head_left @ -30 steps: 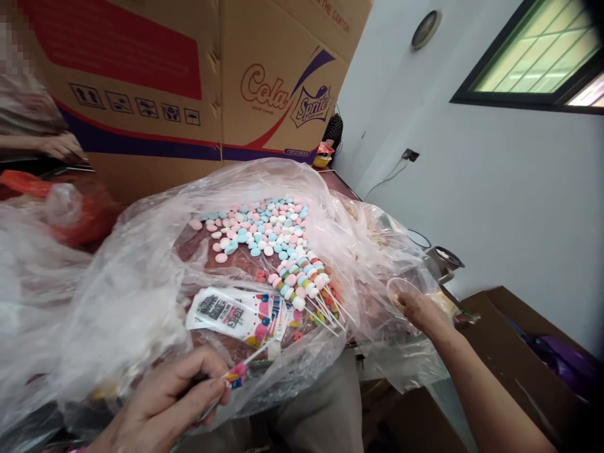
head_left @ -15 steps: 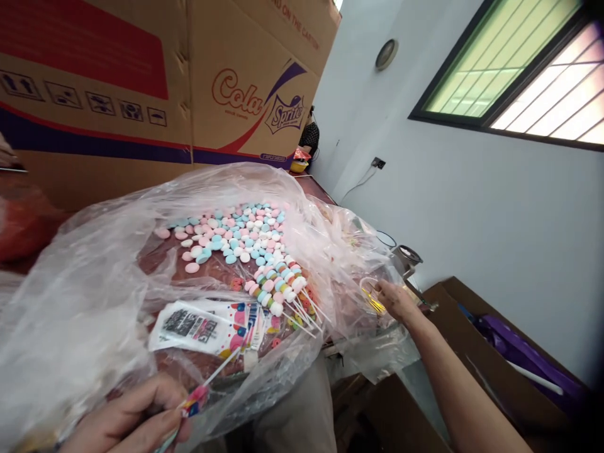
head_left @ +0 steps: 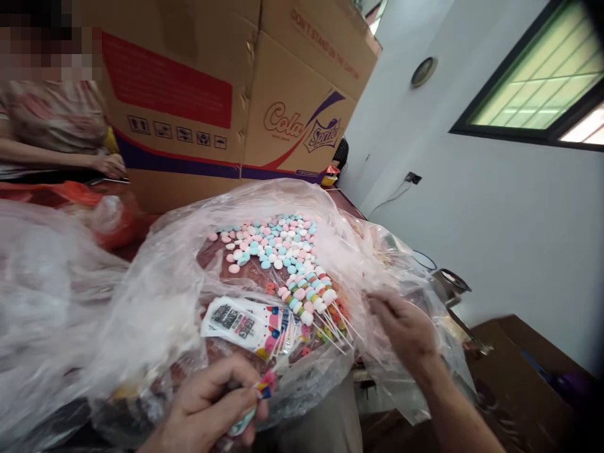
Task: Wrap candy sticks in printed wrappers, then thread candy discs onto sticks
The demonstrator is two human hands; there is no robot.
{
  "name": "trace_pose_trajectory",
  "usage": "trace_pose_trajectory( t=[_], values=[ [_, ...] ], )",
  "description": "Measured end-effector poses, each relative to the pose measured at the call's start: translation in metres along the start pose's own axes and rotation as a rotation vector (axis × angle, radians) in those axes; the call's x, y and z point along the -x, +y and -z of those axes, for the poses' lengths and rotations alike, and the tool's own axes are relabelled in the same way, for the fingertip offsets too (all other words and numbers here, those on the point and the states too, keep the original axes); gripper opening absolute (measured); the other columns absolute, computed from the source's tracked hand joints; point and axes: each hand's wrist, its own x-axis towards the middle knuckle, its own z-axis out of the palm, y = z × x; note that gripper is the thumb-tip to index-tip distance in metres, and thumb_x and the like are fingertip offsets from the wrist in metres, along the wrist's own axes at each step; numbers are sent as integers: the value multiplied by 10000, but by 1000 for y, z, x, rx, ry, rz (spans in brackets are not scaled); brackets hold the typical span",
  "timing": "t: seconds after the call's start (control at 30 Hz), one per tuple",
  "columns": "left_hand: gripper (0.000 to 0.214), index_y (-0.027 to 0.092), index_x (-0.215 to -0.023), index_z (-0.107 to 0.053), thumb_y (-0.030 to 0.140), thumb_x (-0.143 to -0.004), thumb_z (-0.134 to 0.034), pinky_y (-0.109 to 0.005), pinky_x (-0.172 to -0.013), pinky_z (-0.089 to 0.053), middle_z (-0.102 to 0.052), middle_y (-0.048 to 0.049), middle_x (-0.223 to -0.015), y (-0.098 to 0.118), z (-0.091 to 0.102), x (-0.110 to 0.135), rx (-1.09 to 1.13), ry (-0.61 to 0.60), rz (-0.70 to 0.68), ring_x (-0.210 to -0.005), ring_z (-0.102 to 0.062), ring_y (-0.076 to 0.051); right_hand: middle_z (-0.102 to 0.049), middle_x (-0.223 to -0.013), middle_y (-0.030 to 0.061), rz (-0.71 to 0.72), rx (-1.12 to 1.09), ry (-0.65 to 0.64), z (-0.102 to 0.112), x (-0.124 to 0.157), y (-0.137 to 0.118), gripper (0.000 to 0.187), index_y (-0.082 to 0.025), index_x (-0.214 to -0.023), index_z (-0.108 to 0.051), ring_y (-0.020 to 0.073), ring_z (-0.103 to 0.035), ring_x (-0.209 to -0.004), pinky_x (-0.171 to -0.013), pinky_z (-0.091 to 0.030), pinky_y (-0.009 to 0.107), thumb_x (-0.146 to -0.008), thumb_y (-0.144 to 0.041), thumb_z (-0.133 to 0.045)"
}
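Observation:
My left hand (head_left: 212, 399), at the bottom centre, is closed around a candy skewer in a printed plastic wrapper (head_left: 265, 385); the gathered colourful end shows above the thumb and a pale part below. My right hand (head_left: 406, 328) is over the clear plastic at the right, its fingers pinched together and slightly blurred. Whatever it may hold is too small to tell. Between the hands lie finished candy skewers (head_left: 309, 294) with white sticks, pointing toward me. Left of them is a stack of printed white wrappers (head_left: 240, 324). Loose pink, blue and white candies (head_left: 268, 242) are heaped behind.
A large cardboard carton (head_left: 189, 82) stands behind the table. Crumpled clear plastic (head_left: 155, 289) surrounds the candies. Another person's hand (head_left: 111, 165) is at the far left, near an orange bag (head_left: 116, 220). A metal pot (head_left: 450, 283) and an open box (head_left: 523, 352) are at right.
My right hand has moved left, away from the gold ties, toward the skewers. My left hand, still holding the wrapped skewer, has come rightward. The view has turned left, showing another person.

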Motion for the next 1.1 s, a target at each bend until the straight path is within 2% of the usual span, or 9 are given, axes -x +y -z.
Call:
trace_pose_trajectory(
  t=[0.1,0.2,0.4,0.57,0.67,0.77,0.87,0.97,1.1],
  values=[
    [351,165,-684,-647,479,-723,-798,-171,-441,-296,-728,-41,-649,4,-24,-9,123,-7,13,-459,-554,-86,-698,-699,3,143,-261,-269,-47,25,-63,240,-215,-771,-711,164,-626,-632,-593,-477,235,-869,-368,-553],
    [332,166,-687,-604,441,-722,-787,-164,-445,-353,-719,-25,-656,6,-31,-20,217,7,14,-459,-567,-78,-635,-621,-24,182,-411,-421,-75,40,-97,222,-198,-745,-680,128,-573,-565,-546,-434,209,-881,-288,-531],
    [346,183,-780,-585,450,-698,-790,-126,-359,-284,-699,6,-636,6,-23,-33,236,68,63,-424,-558,-75,-638,-588,-28,177,-590,-654,-85,39,-102,211,-187,-686,-604,111,-560,-554,-574,-427,206,-867,-193,-495],
    [289,181,-784,-601,413,-743,-768,-123,-376,-311,-707,7,-655,-4,-22,-35,155,134,-27,-455,-590,-81,-633,-608,-42,64,-639,-738,-87,38,-102,185,-197,-658,-585,101,-573,-576,-561,-426,184,-821,-186,-496],
    [262,182,-778,-611,390,-745,-768,-125,-381,-328,-704,10,-629,-5,-24,-37,171,189,-45,-450,-590,-83,-616,-606,-46,4,-642,-726,-90,40,-100,196,-203,-668,-583,99,-548,-555,-532,-418,185,-844,-222,-500],
    [284,188,-791,-615,392,-701,-789,-129,-358,-321,-694,13,-594,-1,-27,-40,213,247,-20,-425,-568,-91,-628,-632,-42,74,-619,-637,-95,47,-95,200,-208,-710,-589,105,-554,-559,-560,-438,200,-888,-197,-497],
    [298,181,-754,-610,422,-693,-775,-132,-345,-309,-668,12,-546,1,-31,-45,204,274,20,-394,-518,-83,-622,-688,-4,366,-422,-338,-101,55,-89,212,-189,-764,-612,128,-566,-634,-610,-443,231,-922,-130,-484],
    [296,189,-670,-562,417,-702,-748,-141,-345,-288,-614,28,-468,0,-33,-51,155,297,49,-361,-465,-75,-568,-652,24,728,-101,-53,-101,58,-85,272,-161,-776,-630,165,-487,-629,-595,-389,297,-966,-109,-442],
    [300,202,-632,-527,387,-676,-759,-159,-354,-312,-581,49,-459,-1,-35,-57,101,280,49,-383,-520,-104,-640,-798,76,1029,11,-9,-90,47,-80,343,-110,-943,-672,213,-528,-792,-720,-407,361,-1031,-151,-342]
  ],
)
